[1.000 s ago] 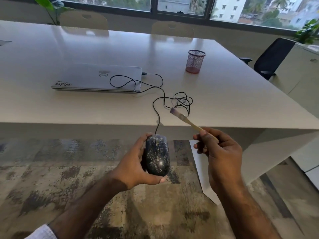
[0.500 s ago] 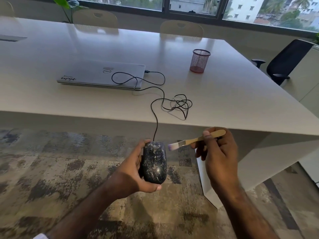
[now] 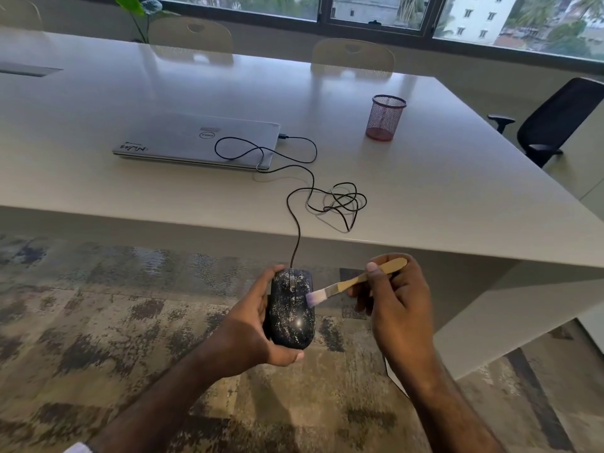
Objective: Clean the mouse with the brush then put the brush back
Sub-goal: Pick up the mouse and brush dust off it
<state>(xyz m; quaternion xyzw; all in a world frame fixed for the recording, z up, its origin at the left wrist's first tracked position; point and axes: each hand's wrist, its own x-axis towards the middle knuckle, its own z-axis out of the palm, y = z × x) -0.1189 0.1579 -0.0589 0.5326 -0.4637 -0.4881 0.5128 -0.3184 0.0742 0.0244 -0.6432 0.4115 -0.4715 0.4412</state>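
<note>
While the left hand (image 3: 251, 325) grips the dusty mouse (image 3: 292, 313) below the table edge, the right hand (image 3: 397, 302) beside it pinches the brush (image 3: 356, 281), bristles touching the mouse's right side; hard strokes could twist the mouse loose or tug its cable (image 3: 295, 223).

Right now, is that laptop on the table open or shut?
Shut. The laptop lies flat on the table, lid down with its logo facing up; the mouse cable loops across it.

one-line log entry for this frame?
phase: brushing | left hand: holds mouse | right hand: holds brush, bristles on mouse | mesh cup: on table
</note>
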